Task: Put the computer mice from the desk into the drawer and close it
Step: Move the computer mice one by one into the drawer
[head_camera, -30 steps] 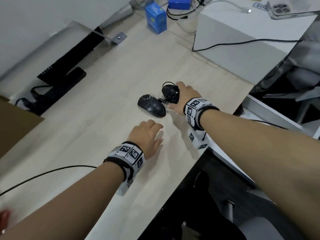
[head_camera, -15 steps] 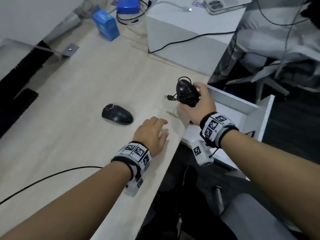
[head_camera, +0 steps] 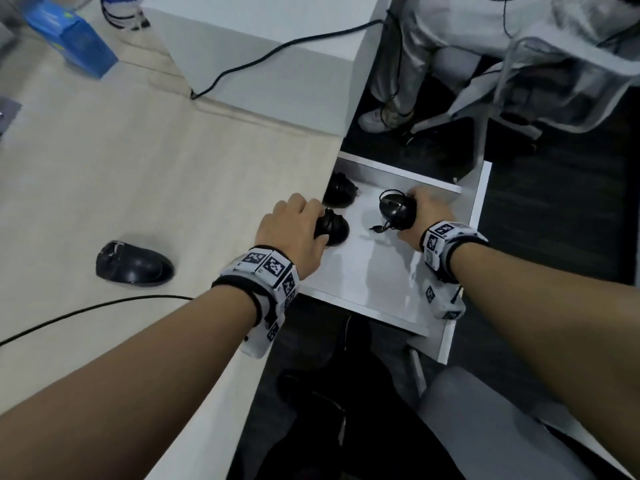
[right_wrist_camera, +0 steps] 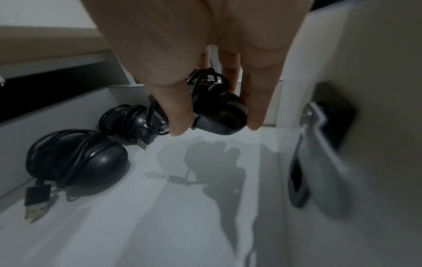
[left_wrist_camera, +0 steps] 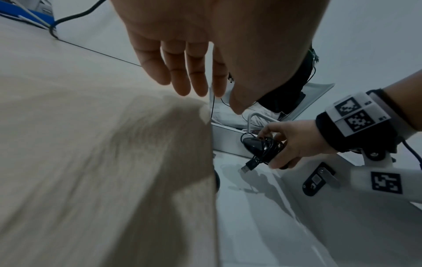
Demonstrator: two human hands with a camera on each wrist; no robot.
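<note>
— Mouse on the tabletop (head_camera: 133,263): where from the hands, in the head view?
— Lies out on the tabletop (head_camera: 104,150), well to the left of both. Sits far nearer the left hand (head_camera: 294,226). Runs its long axis roughly crosswise in the picture, rounded back end toward that hand.
— And the left hand itself?
— Hovers at the tabletop's right edge, over the open drawer (head_camera: 374,278). Seems to touch the near wrapped mouse (head_camera: 334,230) lying below; cannot tell from this angle.
— Right hand?
— Right hand (head_camera: 429,216), inside the drawer, curled round the corded mouse (head_camera: 396,211), well apart from the tabletop one.
— Left wrist view?
— Settles the doubt: shows straight fingers (left_wrist_camera: 180,77) held side by side, nothing in them, just above the tabletop's edge. Shows the right hand beyond, gripping the corded mouse, USB plug (left_wrist_camera: 248,165) dangling under it.
— Right wrist view?
— Shows thumb (right_wrist_camera: 175,108) and fingers clamped on the corded mouse just above the drawer floor, shadow beneath, so not yet set down. Shows the near wrapped mouse and the far wrapped mouse (right_wrist_camera: 128,121) just beside each other along the left wall, cords wound round both.
— So the next reach?
— Probably falls to the left hand: free and nearer. Calls for a sweep back to the left across the tabletop, then a grasp across the mouse's short width. Leaves the right hand only a release.
</note>
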